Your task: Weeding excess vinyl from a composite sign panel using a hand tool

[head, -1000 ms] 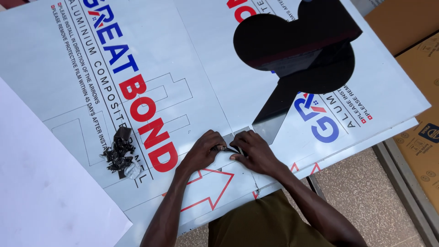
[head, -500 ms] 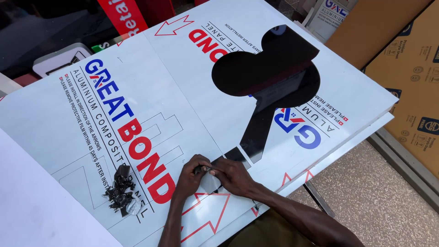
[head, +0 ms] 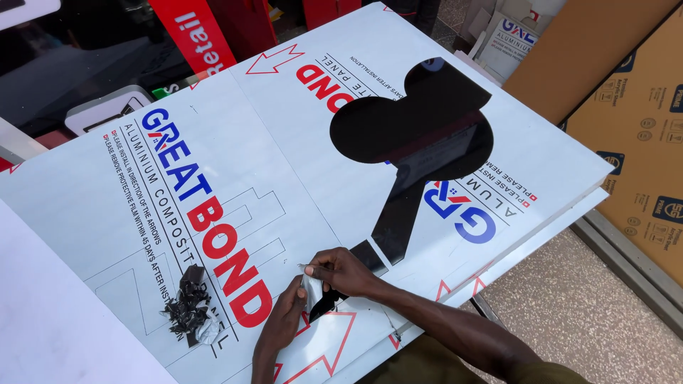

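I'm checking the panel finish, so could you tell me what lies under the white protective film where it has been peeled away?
A glossy black surface shows under the white protective film. Elsewhere the film covers it, so that part cannot be seen.

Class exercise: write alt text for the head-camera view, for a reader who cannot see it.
Two hands, left hand and right hand, peel a strip of film off a large white printed panel, baring glossy black beneath. A heap of crumpled film scraps lies left of them; cardboard boxes stand at right.
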